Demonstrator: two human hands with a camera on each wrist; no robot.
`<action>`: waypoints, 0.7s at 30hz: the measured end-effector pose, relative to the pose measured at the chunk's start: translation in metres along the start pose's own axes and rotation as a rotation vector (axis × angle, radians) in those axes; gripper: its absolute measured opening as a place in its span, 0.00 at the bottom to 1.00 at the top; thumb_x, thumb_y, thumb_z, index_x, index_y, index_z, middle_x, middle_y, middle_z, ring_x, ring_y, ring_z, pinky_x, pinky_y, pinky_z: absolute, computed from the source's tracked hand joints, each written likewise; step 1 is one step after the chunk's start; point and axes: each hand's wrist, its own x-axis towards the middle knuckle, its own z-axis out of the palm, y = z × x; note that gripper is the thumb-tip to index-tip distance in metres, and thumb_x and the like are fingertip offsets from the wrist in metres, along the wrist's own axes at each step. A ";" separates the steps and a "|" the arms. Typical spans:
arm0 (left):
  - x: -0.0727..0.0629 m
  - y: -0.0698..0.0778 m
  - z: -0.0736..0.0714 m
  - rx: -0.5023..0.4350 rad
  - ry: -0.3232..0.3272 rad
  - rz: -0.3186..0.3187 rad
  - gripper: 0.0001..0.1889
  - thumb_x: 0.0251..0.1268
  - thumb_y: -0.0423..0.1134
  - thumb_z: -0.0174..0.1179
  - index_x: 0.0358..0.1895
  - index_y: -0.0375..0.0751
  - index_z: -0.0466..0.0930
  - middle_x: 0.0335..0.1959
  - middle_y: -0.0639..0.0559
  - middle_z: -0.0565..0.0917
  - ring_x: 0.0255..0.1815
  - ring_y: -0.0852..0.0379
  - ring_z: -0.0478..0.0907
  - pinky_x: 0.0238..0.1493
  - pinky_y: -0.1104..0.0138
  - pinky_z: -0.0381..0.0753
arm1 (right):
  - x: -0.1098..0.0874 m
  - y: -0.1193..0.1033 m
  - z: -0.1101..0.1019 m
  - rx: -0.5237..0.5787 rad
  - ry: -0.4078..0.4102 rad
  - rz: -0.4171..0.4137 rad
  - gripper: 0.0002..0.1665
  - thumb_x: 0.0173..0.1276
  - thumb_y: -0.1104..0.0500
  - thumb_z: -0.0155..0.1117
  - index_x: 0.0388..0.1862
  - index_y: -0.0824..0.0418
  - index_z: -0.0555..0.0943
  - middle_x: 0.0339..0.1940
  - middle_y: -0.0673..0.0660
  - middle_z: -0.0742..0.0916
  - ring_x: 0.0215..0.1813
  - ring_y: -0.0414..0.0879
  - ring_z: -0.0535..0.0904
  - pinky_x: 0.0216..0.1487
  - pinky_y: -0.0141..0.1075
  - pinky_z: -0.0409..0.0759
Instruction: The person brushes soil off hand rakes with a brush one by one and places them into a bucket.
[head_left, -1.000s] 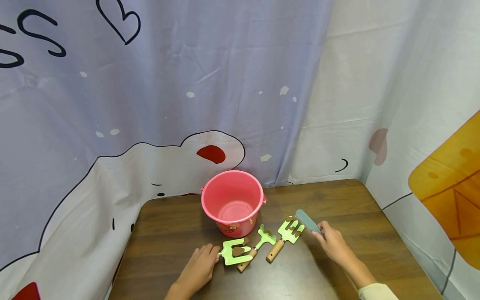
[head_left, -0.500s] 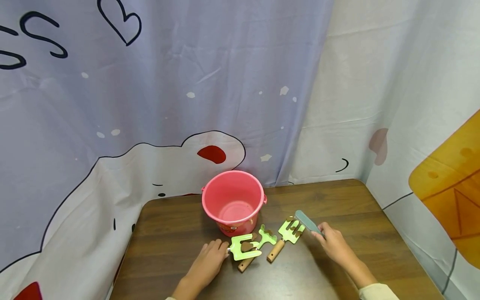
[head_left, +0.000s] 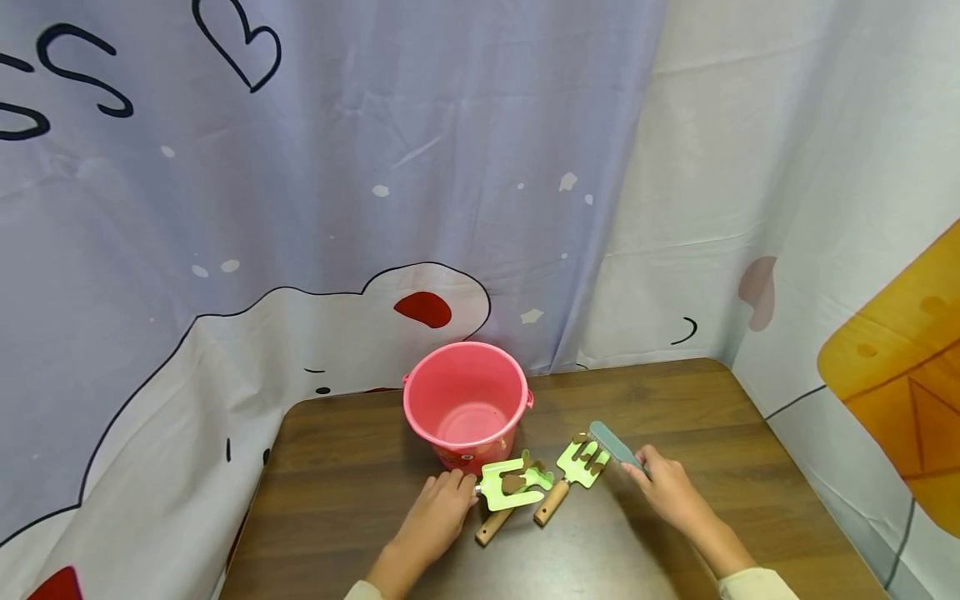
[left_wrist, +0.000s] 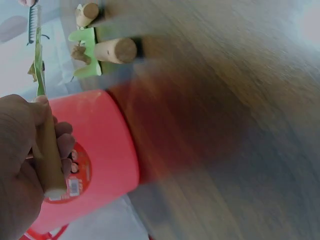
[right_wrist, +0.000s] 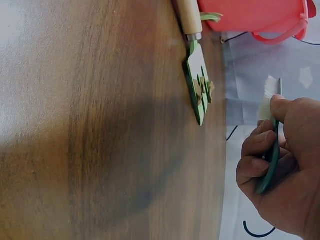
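Observation:
My left hand [head_left: 437, 515] grips the wooden handle [left_wrist: 49, 155] of a light-green garden fork [head_left: 492, 486] with brown patches on its prongs. The fork is held just in front of the pink bucket [head_left: 420, 407]. Behind it in the head view lies a small green rake [head_left: 495, 527], its head partly covered. To the right, a second green garden fork [head_left: 572, 472], also brown-patched, lies on the table. My right hand [head_left: 666, 490] pinches a teal-handled brush [head_left: 617, 443] with white bristles [right_wrist: 266, 104], its tip close by that second fork's prongs.
The brown wooden table [head_left: 330, 467] runs back to a printed curtain [head_left: 360, 167] that hangs behind and along the sides. The bucket stands near the table's back edge, its inside visible and holding nothing.
The left hand has carried the garden fork to the right and slightly away, so it now overlaps the rake's head. The right hand and brush have hardly moved.

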 end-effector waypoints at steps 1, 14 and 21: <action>0.002 0.002 0.000 -0.001 -0.003 -0.005 0.14 0.64 0.47 0.68 0.43 0.42 0.81 0.34 0.53 0.79 0.34 0.54 0.77 0.33 0.65 0.70 | 0.000 -0.001 0.000 0.000 0.001 -0.003 0.12 0.73 0.58 0.66 0.36 0.61 0.73 0.22 0.50 0.75 0.27 0.44 0.71 0.27 0.34 0.70; 0.024 0.019 -0.006 0.037 0.035 -0.031 0.17 0.60 0.49 0.68 0.41 0.40 0.80 0.33 0.52 0.79 0.34 0.54 0.80 0.34 0.63 0.75 | 0.002 -0.018 0.002 0.021 -0.022 -0.017 0.11 0.75 0.57 0.65 0.39 0.61 0.73 0.22 0.50 0.75 0.25 0.42 0.69 0.25 0.33 0.68; 0.034 0.029 -0.004 0.072 0.060 -0.042 0.17 0.57 0.48 0.72 0.39 0.40 0.80 0.31 0.51 0.80 0.32 0.53 0.81 0.32 0.63 0.75 | 0.002 -0.027 0.003 0.012 -0.012 -0.040 0.09 0.75 0.58 0.65 0.42 0.62 0.75 0.23 0.49 0.76 0.26 0.42 0.71 0.27 0.34 0.70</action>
